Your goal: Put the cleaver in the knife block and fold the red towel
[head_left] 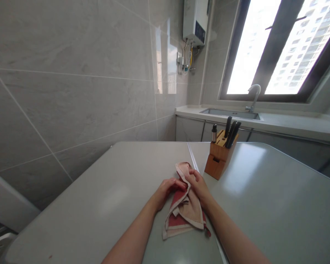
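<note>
A red and pale pink cloth (191, 211) hangs bunched between my two hands, its lower end spread over the white table. My left hand (169, 189) is closed on the cloth's left side, fingers pressed into the red folds. On the upper right, my right hand (198, 185) pinches the pale pink part. Whether anything is wrapped inside the folds cannot be seen. Beyond my right hand stands a wooden knife block (218, 157) with black-handled knives (232, 134) and a small dark-capped tool (214, 134) in its slots.
The glossy white table (121, 176) has a seam running down its middle. Behind it is a counter (294, 123) with a sink (231, 113) and a curved faucet (254, 97). A tiled wall (85, 91) rises on the left, with a water heater (196, 22) at the back.
</note>
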A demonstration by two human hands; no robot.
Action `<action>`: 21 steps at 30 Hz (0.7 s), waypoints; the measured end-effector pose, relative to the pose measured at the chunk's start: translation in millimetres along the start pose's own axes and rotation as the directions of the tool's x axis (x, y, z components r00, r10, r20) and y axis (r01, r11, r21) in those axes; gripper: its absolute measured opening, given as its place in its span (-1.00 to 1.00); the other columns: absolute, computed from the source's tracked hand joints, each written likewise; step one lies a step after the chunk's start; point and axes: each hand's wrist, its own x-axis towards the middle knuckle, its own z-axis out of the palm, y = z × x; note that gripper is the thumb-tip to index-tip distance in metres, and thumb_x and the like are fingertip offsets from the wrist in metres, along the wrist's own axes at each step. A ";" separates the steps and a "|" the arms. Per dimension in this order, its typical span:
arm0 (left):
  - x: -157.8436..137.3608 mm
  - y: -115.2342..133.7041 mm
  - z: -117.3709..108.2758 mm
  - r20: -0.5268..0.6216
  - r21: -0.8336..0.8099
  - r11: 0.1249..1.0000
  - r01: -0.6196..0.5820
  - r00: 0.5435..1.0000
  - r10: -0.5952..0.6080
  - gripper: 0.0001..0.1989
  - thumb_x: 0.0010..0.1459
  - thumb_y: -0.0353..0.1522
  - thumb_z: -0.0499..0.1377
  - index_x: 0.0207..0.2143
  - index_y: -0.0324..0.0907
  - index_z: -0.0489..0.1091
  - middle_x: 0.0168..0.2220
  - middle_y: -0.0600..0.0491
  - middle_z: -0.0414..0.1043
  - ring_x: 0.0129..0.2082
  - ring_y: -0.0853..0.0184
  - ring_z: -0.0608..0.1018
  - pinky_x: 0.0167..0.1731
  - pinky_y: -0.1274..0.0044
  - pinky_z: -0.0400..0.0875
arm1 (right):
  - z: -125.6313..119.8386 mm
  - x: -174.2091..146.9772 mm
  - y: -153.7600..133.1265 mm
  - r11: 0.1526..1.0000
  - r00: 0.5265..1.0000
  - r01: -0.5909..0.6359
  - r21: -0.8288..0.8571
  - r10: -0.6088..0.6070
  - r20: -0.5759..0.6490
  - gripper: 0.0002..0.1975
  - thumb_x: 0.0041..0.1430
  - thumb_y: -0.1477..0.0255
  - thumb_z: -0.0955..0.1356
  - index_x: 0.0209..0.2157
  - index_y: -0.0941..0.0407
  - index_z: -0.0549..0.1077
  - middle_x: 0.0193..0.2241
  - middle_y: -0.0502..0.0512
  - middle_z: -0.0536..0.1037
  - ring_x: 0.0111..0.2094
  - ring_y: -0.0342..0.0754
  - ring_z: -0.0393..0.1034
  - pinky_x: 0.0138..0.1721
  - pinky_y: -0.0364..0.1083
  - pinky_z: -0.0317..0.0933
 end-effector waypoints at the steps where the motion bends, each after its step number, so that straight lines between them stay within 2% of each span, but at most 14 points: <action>1: 0.6 -0.3 0.1 -0.015 -0.024 1.000 -0.020 1.000 0.020 -0.60 0.18 -0.23 0.01 -0.39 -0.35 0.53 -0.27 -0.14 0.49 -0.19 0.20 0.47 -0.04 0.41 0.24 | -0.7 0.4 1.3 0.999 1.000 -0.019 0.045 0.019 0.013 -0.66 -0.09 0.19 0.42 -0.33 0.09 0.34 -0.43 0.00 0.49 -0.37 -0.01 0.38 -0.27 -0.05 0.25; 4: 4.3 -2.5 -4.9 -0.130 -0.175 0.982 -0.065 0.991 0.042 -0.71 0.14 -0.29 0.07 -0.40 -0.31 0.49 -0.31 -0.09 0.46 -0.21 0.25 0.45 -0.14 0.45 0.29 | -1.1 -0.9 0.6 0.968 0.993 -0.106 0.228 0.090 0.079 -0.69 -0.06 0.24 0.41 -0.31 0.07 0.30 -0.47 -0.03 0.49 -0.45 -0.05 0.37 -0.35 -0.06 0.26; 6: 7.0 -4.1 -11.3 -0.187 -0.300 0.952 -0.064 0.982 0.007 -0.81 0.09 -0.35 0.12 -0.36 -0.28 0.48 -0.31 -0.04 0.43 -0.23 0.30 0.44 -0.23 0.50 0.31 | 0.0 -3.1 -4.6 0.948 0.991 -0.123 0.294 0.103 0.083 -0.69 -0.07 0.28 0.42 -0.31 0.06 0.28 -0.48 -0.05 0.48 -0.48 -0.08 0.36 -0.38 -0.09 0.25; 9: 9.1 -5.3 -20.5 -0.156 -0.456 0.890 -0.001 0.985 -0.079 -0.79 0.08 -0.34 0.13 -0.28 -0.27 0.46 -0.33 -0.02 0.40 -0.30 0.36 0.45 -0.32 0.54 0.30 | 0.8 -5.8 -18.7 0.942 0.994 -0.103 0.319 0.091 0.053 -0.70 -0.09 0.33 0.41 -0.30 0.06 0.28 -0.49 -0.08 0.46 -0.50 -0.11 0.34 -0.42 -0.14 0.23; 12: 8.8 -5.0 -25.5 -0.120 -0.530 0.847 0.043 0.985 -0.125 -0.75 0.09 -0.31 0.11 -0.24 -0.28 0.44 -0.36 -0.02 0.41 -0.35 0.37 0.46 -0.36 0.55 0.29 | -3.2 -4.2 -40.0 0.954 0.997 -0.073 0.291 0.066 0.032 -0.75 -0.09 0.38 0.37 -0.32 0.05 0.26 -0.53 -0.11 0.42 -0.53 -0.13 0.30 -0.44 -0.14 0.21; 14: 8.1 -4.3 -26.6 -0.115 -0.541 0.839 0.055 0.984 -0.139 -0.75 0.09 -0.31 0.12 -0.23 -0.27 0.44 -0.35 -0.03 0.43 -0.35 0.35 0.48 -0.36 0.55 0.30 | -8.3 -0.8 -58.7 0.983 0.999 0.040 0.180 -0.042 0.005 -0.78 -0.07 0.42 0.33 -0.32 0.06 0.26 -0.51 -0.10 0.41 -0.52 -0.13 0.28 -0.44 -0.15 0.18; 16: 7.5 -3.1 -26.2 -0.111 -0.537 0.841 0.063 0.983 -0.144 -0.74 0.10 -0.30 0.11 -0.22 -0.28 0.43 -0.31 -0.06 0.46 -0.29 0.30 0.51 -0.30 0.52 0.32 | -13.4 2.2 -80.8 0.969 0.971 0.236 -0.076 -0.238 -0.021 -0.86 -0.07 0.49 0.30 -0.38 0.08 0.27 -0.50 -0.09 0.38 -0.49 -0.14 0.25 -0.42 -0.17 0.14; 18: 7.0 -1.1 -24.7 -0.090 -0.526 0.847 0.083 0.984 -0.153 -0.71 0.11 -0.28 0.10 -0.18 -0.29 0.41 -0.21 -0.12 0.47 -0.18 0.22 0.51 -0.18 0.45 0.33 | -16.3 2.5 -104.3 0.847 0.909 0.405 -0.345 -0.412 0.058 -0.89 -0.04 0.53 0.27 -0.39 0.09 0.30 -0.49 -0.06 0.36 -0.47 -0.12 0.23 -0.38 -0.15 0.13; 19: 6.9 0.1 -23.7 -0.066 -0.519 0.849 0.104 0.985 -0.162 -0.68 0.11 -0.26 0.10 -0.15 -0.29 0.40 -0.16 -0.16 0.46 -0.13 0.17 0.51 -0.12 0.41 0.31 | -16.2 0.9 -115.3 0.767 0.872 0.475 -0.431 -0.474 0.117 -0.92 0.00 0.54 0.26 -0.40 0.09 0.30 -0.50 -0.04 0.36 -0.46 -0.11 0.23 -0.36 -0.13 0.14; 21: 6.8 2.0 -21.4 0.009 -0.505 0.846 0.174 0.981 -0.196 -0.58 0.13 -0.17 0.07 -0.07 -0.27 0.35 -0.08 -0.21 0.43 -0.07 0.11 0.49 -0.04 0.31 0.27 | -12.4 -6.3 -132.7 0.581 0.775 0.603 -0.547 -0.590 0.228 -0.89 0.06 0.55 0.24 -0.37 0.10 0.36 -0.39 0.04 0.42 -0.33 -0.05 0.28 -0.25 -0.09 0.16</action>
